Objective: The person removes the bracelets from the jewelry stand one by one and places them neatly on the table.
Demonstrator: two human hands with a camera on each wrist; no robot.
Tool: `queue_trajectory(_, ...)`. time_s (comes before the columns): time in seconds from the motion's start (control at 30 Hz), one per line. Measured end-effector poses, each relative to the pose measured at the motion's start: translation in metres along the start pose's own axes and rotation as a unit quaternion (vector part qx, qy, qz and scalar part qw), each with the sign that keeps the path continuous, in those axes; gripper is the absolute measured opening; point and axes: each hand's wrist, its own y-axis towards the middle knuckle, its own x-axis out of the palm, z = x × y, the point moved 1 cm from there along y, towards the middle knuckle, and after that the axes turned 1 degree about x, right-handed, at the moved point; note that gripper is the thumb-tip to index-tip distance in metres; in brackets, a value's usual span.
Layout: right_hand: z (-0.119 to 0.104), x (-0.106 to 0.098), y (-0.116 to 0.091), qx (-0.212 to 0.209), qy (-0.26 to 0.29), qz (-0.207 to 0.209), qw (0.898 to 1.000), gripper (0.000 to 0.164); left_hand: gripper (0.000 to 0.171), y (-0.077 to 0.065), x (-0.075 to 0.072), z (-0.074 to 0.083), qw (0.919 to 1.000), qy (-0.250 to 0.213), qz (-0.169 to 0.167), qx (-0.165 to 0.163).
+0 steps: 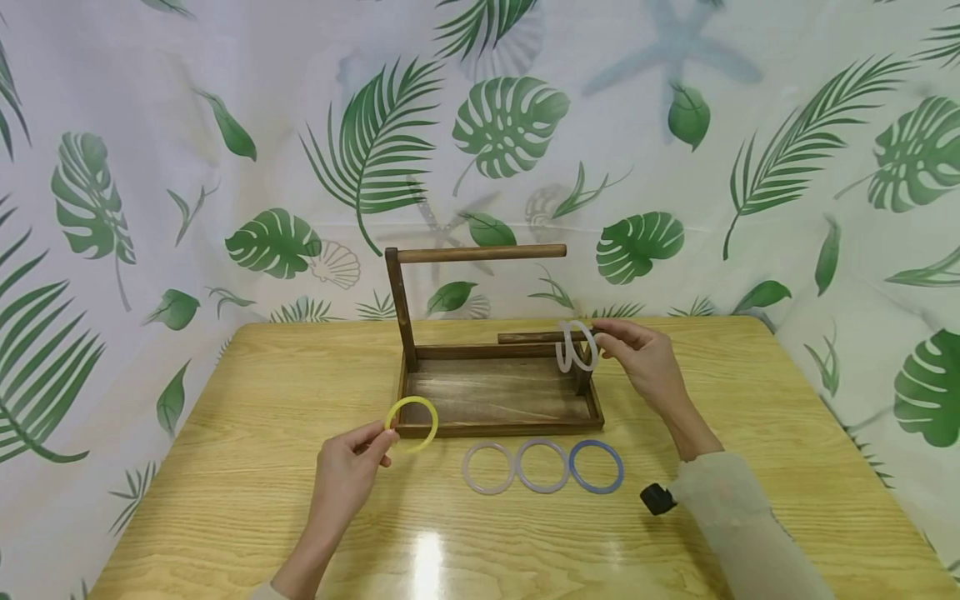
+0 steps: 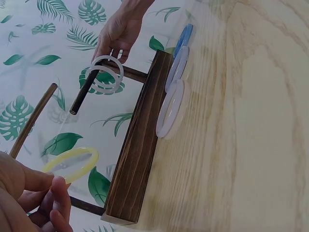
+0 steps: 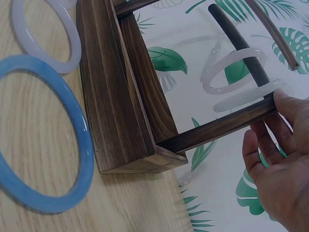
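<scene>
My left hand (image 1: 352,458) pinches a yellow bangle (image 1: 435,425) between thumb and fingertips, at the front left corner of a dark wooden bangle stand (image 1: 498,431). In the left wrist view, thumb and fingers meet on the rim of the yellow bangle (image 2: 91,166). My right hand (image 1: 645,362) grips the top of the stand's right post, where the lower rod (image 1: 517,338) joins it. Two whitish bangles (image 3: 227,91) hang on that rod; the one nearer the post lies against my fingers. The stand's upper rod (image 1: 480,254) carries no bangle.
In front of the stand, a clear whitish bangle (image 1: 467,479), a pale lilac bangle (image 1: 521,477) and a blue bangle (image 1: 597,490) lie in a row on the wooden table (image 1: 247,467). A leaf-patterned cloth (image 1: 525,200) hangs behind. A small black device (image 1: 657,499) sits at the right sleeve.
</scene>
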Motion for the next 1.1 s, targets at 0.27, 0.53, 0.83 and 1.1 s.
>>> queue_trajectory(0.27,0.001,0.000,0.000,0.000,-0.001,0.002,1.000,0.037,0.033,-0.004,-0.004,-0.004,0.9999,0.004,0.001,-0.015)
queue_trajectory(0.53,0.001,0.001,0.000,0.002,0.000,0.004,1.000,0.039,0.031,-0.007,-0.006,-0.009,0.9998,0.002,-0.001,-0.019)
queue_trajectory(0.83,0.002,0.000,0.001,-0.003,-0.010,-0.002,1.000,0.036,0.029,-0.014,-0.004,-0.014,0.9991,0.010,-0.020,-0.036)
queue_trajectory(1.1,0.001,0.000,0.000,-0.001,-0.007,0.000,1.000,0.037,0.022,-0.016,0.001,-0.020,0.9985,0.036,-0.027,-0.031)
